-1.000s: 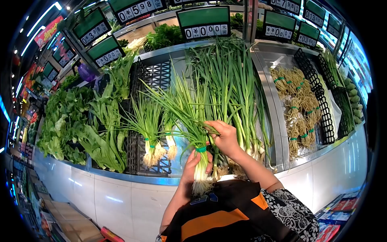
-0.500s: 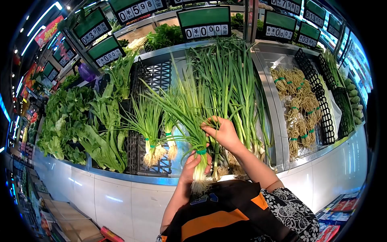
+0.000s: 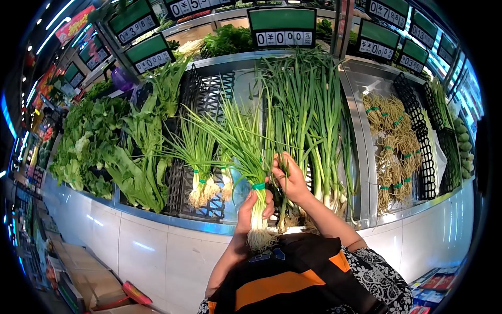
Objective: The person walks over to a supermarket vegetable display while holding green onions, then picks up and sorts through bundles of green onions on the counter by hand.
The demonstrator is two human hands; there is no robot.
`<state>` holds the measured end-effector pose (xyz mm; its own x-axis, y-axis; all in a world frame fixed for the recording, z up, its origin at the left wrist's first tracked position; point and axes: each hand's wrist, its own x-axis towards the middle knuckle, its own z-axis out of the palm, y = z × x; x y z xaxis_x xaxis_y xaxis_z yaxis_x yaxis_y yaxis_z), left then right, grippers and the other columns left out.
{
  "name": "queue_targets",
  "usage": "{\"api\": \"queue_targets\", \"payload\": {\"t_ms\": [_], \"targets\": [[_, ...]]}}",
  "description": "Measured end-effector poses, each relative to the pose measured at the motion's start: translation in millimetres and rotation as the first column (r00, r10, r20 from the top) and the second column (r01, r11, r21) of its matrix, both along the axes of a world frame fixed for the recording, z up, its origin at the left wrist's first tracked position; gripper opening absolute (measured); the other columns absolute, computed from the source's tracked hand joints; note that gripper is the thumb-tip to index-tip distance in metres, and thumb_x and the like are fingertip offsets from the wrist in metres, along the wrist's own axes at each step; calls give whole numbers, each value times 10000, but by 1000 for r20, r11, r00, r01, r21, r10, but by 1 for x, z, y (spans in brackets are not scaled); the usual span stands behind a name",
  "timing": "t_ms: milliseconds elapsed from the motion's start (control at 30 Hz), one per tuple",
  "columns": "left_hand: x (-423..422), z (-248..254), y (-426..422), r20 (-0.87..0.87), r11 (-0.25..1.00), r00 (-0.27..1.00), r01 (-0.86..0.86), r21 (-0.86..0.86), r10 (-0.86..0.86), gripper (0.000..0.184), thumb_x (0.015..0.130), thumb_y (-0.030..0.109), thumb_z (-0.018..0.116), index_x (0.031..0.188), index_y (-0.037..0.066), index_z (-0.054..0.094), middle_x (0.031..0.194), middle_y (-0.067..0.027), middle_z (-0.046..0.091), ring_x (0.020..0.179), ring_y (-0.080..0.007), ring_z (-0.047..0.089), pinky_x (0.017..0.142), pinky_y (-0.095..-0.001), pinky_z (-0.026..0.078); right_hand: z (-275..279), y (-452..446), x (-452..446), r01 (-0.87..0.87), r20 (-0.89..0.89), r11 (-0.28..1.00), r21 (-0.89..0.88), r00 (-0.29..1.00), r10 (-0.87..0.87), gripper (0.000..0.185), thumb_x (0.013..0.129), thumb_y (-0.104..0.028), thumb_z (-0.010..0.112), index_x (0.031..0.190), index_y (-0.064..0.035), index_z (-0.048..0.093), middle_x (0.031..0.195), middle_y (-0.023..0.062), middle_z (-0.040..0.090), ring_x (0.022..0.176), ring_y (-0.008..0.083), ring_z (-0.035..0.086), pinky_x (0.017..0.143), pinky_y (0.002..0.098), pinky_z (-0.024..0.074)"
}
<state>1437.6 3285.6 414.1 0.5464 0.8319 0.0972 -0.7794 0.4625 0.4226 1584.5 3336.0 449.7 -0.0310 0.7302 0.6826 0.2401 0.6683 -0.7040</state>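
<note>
A bunch of thin green onions (image 3: 257, 209), bound with a green band, stands roots down in my left hand (image 3: 247, 210), whose fingers wrap round the white stalks below the band. Just right of the band, my right hand (image 3: 291, 178) is closed with thumb and fingers together on thin green leaves. Behind my hands, long leeks (image 3: 319, 125) lie in the metal display bin. Smaller banded green onion bunches (image 3: 201, 162) rest on a black plastic grate left of the held bunch.
Leafy lettuce (image 3: 141, 162) fills the bins on the left. Banded bundles of brown roots (image 3: 392, 152) lie in the right bin beside black mesh dividers (image 3: 418, 131). Price signs (image 3: 282, 29) hang above. The bin's metal front edge (image 3: 204, 224) runs close before me.
The view has shifted, so the bins appear farther right. My right hand has moved slightly down and away from the held bunch, with its fingers still closed on leaves.
</note>
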Motion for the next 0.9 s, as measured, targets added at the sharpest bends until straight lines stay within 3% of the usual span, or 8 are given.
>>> {"api": "queue_targets", "payload": {"t_ms": [67, 167, 233, 300, 400, 567, 700, 900], "targets": [[-3, -4, 0, 27, 992, 1000, -5, -128, 9, 441, 947, 320, 346, 1315, 85, 287, 850, -83, 468, 513, -132, 417, 465, -237, 356, -1, -2, 0, -55, 87, 998, 43, 995, 51, 95, 903, -110, 467, 959, -33, 460, 840, 15, 445, 602, 55, 404, 550, 176, 341], [-6, -1, -1, 18, 993, 1000, -17, -113, 19, 363, 945, 355, 335, 1114, 44, 411, 701, -74, 455, 505, -137, 408, 465, -240, 358, -8, -18, -8, -478, -437, 781, -403, 850, 295, 122, 925, -148, 437, 972, -41, 404, 877, 38, 469, 536, 58, 372, 494, 183, 332], [-5, 12, -2, -195, 994, 979, -72, -82, 55, 399, 922, 480, 309, 890, 100, 424, 583, 8, 395, 485, -103, 375, 463, -227, 375, -5, -18, -9, -586, -563, 698, -411, 765, 311, 109, 932, -149, 424, 963, -49, 394, 881, 41, 474, 522, 58, 357, 478, 184, 322], [-7, 11, -3, -146, 988, 985, -106, -114, 89, 374, 932, 424, 322, 907, 69, 437, 607, -30, 421, 494, -122, 392, 457, -239, 364, -4, -18, -9, -701, -696, 598, -389, 649, 307, 78, 947, -142, 392, 953, -66, 382, 865, 47, 481, 512, 57, 324, 453, 182, 297], [-7, 5, -3, -28, 971, 989, -149, -189, 146, 298, 944, 320, 361, 982, 35, 440, 734, -88, 494, 520, -152, 440, 454, -249, 365, -10, -19, -14, -705, -701, 605, -370, 639, 317, 79, 948, -148, 391, 961, -71, 380, 841, 49, 480, 525, 62, 344, 447, 178, 297], [-7, 8, -6, -257, 986, 954, -165, -35, 151, 250, 945, 238, 363, 1122, 62, 376, 871, -121, 505, 563, -178, 478, 480, -266, 380, 26, -8, -6, -512, -611, 570, -643, 791, 22, 78, 936, -121, 412, 998, -74, 410, 794, 12, 496, 631, 68, 495, 472, 162, 363], [-7, 6, -8, -405, 995, 912, -97, -40, 72, 286, 938, 209, 385, 1188, 72, 365, 847, -119, 521, 549, -189, 496, 479, -265, 389, 30, 6, 2, -570, -661, 478, -668, 750, -28, 102, 936, -164, 413, 915, -67, 440, 726, 2, 497, 521, 70, 453, 392, 177, 322], [-9, 30, -29, -588, 999, 807, -47, 19, 49, 303, 926, 185, 410, 1204, 64, 419, 827, -58, 547, 600, -118, 513, 525, -225, 405, 28, 52, 38, -361, -702, 753, -550, 688, -183, 75, 938, -110, 375, 904, -48, 397, 711, 53, 484, 521, 89, 423, 388, 187, 320]]}}
